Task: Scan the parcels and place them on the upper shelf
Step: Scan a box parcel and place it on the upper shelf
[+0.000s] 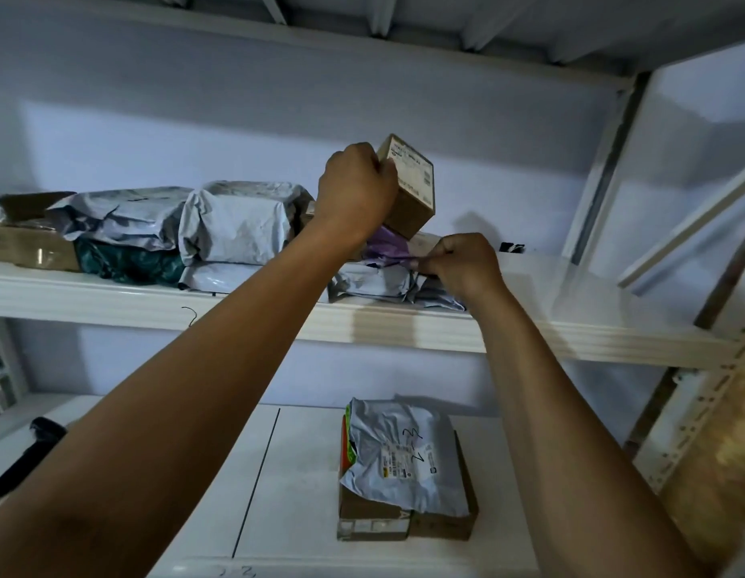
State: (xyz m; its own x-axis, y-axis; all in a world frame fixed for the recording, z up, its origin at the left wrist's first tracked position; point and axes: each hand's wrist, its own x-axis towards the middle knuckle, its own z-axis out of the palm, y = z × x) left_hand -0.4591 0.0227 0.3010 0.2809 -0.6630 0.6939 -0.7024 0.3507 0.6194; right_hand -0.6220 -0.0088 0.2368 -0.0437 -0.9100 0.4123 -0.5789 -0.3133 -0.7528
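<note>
Grey mailers (237,227) pile on the upper shelf (112,302) at left. At centre the left hand (354,189) curls round a small cardboard box (414,189), tilted just right of its knuckles above the shelf; the right hand (462,264) pinches the edge of a purple mailer (385,249) beneath it

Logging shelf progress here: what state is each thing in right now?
Small box: tilted, gripped by left hand above the purple bag.
Purple bag: lying atop parcels on upper shelf, edge pinched by right hand.
Grey bags: piled on upper shelf.
Labelled bag: crumpled, lying on flat box, lower shelf.
</note>
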